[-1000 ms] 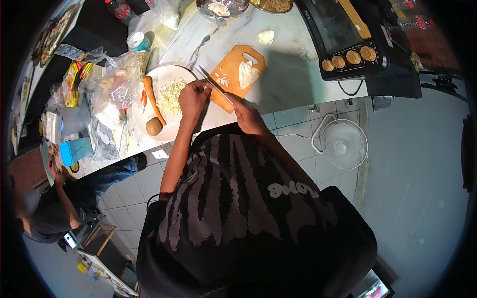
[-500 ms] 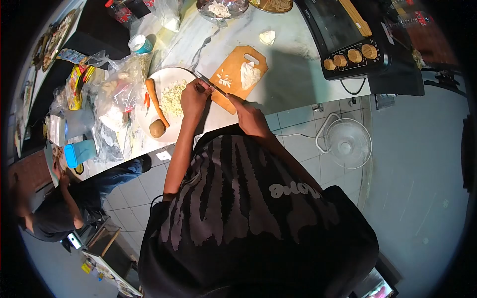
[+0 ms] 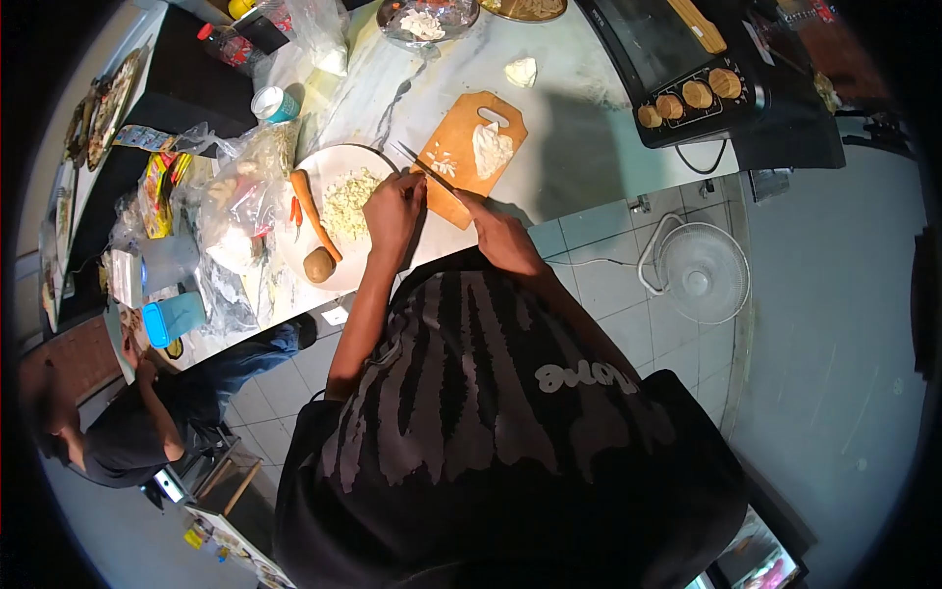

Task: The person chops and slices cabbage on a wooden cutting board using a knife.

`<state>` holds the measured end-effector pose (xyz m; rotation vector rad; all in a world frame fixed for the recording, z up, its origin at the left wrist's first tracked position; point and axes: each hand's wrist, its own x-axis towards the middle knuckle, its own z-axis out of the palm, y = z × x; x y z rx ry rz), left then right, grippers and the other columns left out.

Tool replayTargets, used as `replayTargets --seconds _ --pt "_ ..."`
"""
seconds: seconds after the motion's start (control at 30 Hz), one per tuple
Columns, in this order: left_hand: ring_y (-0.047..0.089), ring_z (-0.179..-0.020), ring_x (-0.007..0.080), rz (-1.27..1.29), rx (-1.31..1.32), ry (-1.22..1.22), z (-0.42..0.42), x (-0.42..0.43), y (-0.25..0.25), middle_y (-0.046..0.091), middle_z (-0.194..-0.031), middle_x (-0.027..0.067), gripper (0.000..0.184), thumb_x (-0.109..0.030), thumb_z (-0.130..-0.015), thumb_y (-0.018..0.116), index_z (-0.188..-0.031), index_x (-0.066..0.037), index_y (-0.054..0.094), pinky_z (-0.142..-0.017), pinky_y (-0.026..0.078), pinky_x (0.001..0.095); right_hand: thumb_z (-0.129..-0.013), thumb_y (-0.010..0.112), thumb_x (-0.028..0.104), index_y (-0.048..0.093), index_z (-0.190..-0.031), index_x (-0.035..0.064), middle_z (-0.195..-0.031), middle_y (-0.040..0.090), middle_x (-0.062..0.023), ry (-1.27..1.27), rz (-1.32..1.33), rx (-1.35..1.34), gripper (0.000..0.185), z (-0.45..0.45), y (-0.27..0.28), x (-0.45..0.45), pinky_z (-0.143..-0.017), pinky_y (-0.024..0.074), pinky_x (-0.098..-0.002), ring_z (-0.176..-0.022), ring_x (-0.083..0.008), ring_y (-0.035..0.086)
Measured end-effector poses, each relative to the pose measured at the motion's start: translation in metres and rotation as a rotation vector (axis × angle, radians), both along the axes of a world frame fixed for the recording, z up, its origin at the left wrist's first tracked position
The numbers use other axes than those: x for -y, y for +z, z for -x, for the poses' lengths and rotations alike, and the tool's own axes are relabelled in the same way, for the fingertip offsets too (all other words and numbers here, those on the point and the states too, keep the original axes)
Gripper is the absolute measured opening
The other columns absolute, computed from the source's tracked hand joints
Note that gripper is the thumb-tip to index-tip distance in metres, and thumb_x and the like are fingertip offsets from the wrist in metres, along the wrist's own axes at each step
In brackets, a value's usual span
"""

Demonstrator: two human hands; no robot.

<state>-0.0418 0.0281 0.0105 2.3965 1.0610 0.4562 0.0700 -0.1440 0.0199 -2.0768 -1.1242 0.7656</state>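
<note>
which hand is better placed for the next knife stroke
Likely the right hand: it grips the knife, which reaches across part of the cutting board. The left hand is curled close beside; whether it pinches anything is unclear.

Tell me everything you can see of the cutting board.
The cutting board is orange-brown, apparently wooden, with clipped far corners and a slot near its far end. It lies flat on the marble-patterned counter, far end angled to the right. A whitish lump and small pale pieces rest on it. The knife in the right hand crosses over its left edge, near the left hand; their contact with it is unclear.
</note>
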Motion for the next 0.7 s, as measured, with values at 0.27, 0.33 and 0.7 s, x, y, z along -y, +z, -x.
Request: replayTargets --seconds 0.27,0.33,0.7 --pt "0.069 -0.082 0.0283 -0.387 -0.194 -0.299 0.002 0.019 0.014 0.070 -0.087 0.0124 0.016 -0.019 -0.092 0.061 -0.091 -0.003 0.067 -0.066 0.057 0.0379 -0.091 0.050 -0.003 0.050 -0.145 0.0176 -0.116 0.067 -0.0223 0.042 -0.054 0.229 0.058 0.004 -0.020 0.004 -0.081 0.0537 -0.0497 -0.094 -0.0429 0.067" --pt "0.069 -0.082 0.0276 -0.389 -0.196 -0.304 0.002 0.013 0.004 0.071 -0.087 0.0123 0.016 -0.017 -0.092 0.061 -0.090 -0.003 0.067 -0.066 0.057 0.0365 -0.091 0.052 0.004 0.048 -0.148 0.0202 -0.086 0.067 -0.0252 0.011 -0.105 0.257 0.059 0.002 -0.022 0.004 -0.073 0.0538 -0.0503 -0.081 -0.0438 0.066" --pt "0.067 -0.085 0.0323 -0.054 -0.014 -0.231 -0.018 -0.016 0.005 0.067 -0.087 0.0120 0.023 -0.024 -0.087 0.072 -0.099 -0.005 0.070 -0.073 0.055 0.0428 -0.104 0.047 0.015 0.048 -0.146 0.0195 -0.097 0.065 -0.0262 -0.128 -0.180 -0.112 0.042 -0.011 -0.012 0.008 -0.073 0.0509 -0.0510 -0.089 -0.0466 0.064"
